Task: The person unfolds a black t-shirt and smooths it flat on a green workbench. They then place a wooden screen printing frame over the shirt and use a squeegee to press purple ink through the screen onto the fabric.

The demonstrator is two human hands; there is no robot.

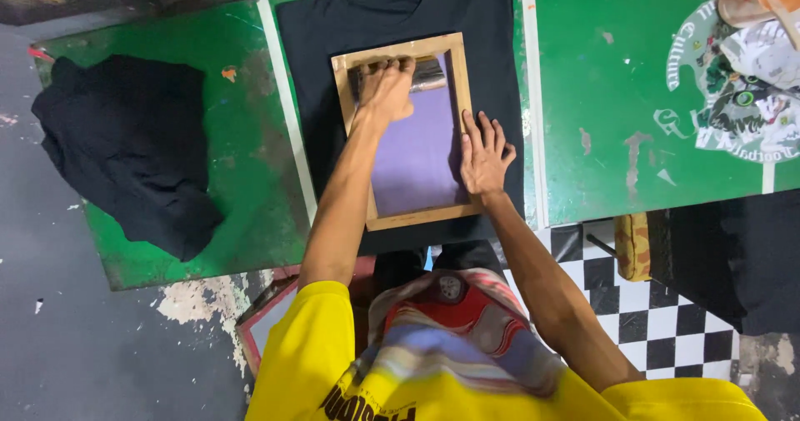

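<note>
Wooden screen-printing frame [406,129] is lying flat on a black T-shirt [333,46] spread over the green worktop [250,179]; purple mesh is filling the frame. Left hand [386,87] is reaching to the frame's far end, arm extended, fingers clenched over a squeegee [427,74]. Right hand [485,154] is pressing flat on the frame's right rail, fingers released and spread. A crumpled black garment [125,146] is sitting well apart at left.

No packages, labels, signs or screens visible.
</note>
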